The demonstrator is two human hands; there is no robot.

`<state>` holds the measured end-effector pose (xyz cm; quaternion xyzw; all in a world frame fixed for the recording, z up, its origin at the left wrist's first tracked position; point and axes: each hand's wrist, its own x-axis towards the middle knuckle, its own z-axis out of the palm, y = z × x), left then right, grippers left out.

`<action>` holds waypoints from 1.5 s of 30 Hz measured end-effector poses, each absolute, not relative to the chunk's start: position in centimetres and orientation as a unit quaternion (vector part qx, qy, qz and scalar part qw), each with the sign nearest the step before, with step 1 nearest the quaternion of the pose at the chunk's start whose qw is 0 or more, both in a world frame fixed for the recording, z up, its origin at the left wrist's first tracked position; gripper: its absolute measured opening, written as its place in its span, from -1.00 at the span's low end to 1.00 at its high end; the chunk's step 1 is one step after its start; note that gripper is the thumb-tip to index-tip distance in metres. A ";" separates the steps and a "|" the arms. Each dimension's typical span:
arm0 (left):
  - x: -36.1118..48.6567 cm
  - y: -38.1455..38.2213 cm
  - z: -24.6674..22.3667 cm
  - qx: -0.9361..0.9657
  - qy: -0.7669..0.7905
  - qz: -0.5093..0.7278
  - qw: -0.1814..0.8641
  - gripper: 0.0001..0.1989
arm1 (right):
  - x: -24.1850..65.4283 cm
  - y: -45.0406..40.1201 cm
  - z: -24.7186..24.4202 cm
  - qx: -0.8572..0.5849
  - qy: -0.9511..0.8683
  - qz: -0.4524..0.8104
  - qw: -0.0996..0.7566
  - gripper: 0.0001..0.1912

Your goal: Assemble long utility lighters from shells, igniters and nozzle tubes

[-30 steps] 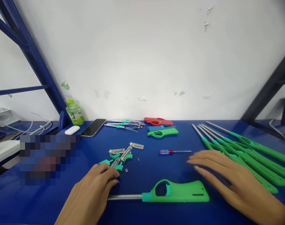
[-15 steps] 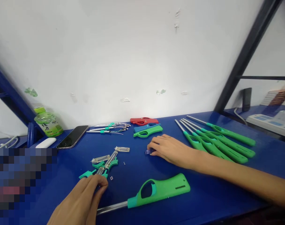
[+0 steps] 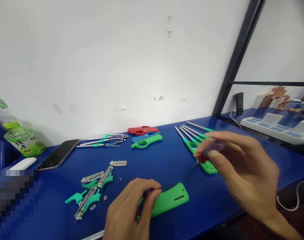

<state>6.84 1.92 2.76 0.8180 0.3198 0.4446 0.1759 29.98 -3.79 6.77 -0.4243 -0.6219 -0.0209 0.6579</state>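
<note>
In front of me lies a green long-nosed gas lighter (image 3: 170, 199). My left hand (image 3: 132, 210) is closed around it at the trigger loop, covering that part, while the handle end stays visible. Raised over the table on the right, my right hand (image 3: 242, 173) grips a small screwdriver (image 3: 204, 156) with a see-through reddish-purple handle, its thin shaft pointing down and left, slightly blurred. Left of my left hand lie clear fuel tanks (image 3: 105, 176), teal triggers (image 3: 93, 200) and tiny loose pieces (image 3: 105, 197).
Several green lighters (image 3: 209, 168) lie at the right, partly behind my right hand. Red (image 3: 143, 130), blue (image 3: 145, 137) and green (image 3: 147, 141) handle shells lie near the wall beside metal tubes with wires (image 3: 102, 140). A phone (image 3: 58, 155) and a bottle (image 3: 25, 140) stand left; a power strip (image 3: 274, 128) is right.
My left hand has gone from the clear tanks to the green lighter. My right hand has lifted off the table and moved right and nearer, with the screwdriver in it. The view has shifted right.
</note>
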 end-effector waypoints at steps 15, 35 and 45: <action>11.5 1.4 2.6 0.796 0.334 0.398 0.312 -0.82 | 28.5 -4.3 5.0 -0.374 -0.524 0.005 0.765 -0.66; 11.7 1.3 2.5 0.796 0.333 0.381 0.333 -0.81 | 28.6 -4.2 4.3 -0.349 -0.557 -0.009 0.754 -0.58; 11.9 1.2 2.5 0.786 0.360 0.365 0.344 -0.81 | 28.5 -4.4 4.4 -0.335 -0.612 -0.043 0.715 -0.51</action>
